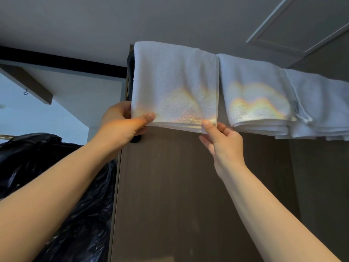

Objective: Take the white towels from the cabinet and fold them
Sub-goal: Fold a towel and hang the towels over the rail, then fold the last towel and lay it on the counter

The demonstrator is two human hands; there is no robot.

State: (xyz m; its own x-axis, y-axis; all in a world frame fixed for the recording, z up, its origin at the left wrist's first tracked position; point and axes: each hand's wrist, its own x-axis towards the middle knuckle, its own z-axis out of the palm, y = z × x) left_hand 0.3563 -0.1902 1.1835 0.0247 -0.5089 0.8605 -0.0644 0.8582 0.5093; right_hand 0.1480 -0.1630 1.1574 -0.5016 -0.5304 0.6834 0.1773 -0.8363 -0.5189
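Towel: the leftmost white towel (175, 82) is draped over the top of the cabinet door (188, 186) and hangs down its face, above both my hands.
My left hand (122, 123): pinches its lower left corner.
My right hand (222, 142): pinches its lower right corner.
Next, I judge: lift it up off the door.

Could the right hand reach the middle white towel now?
Probably yes: the middle towel hangs just beside the right hand with nothing between them, but that hand pinches the left towel and must release it first.

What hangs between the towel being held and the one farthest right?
A middle towel, draped over the cabinet beside the held towel, shown in the head view.
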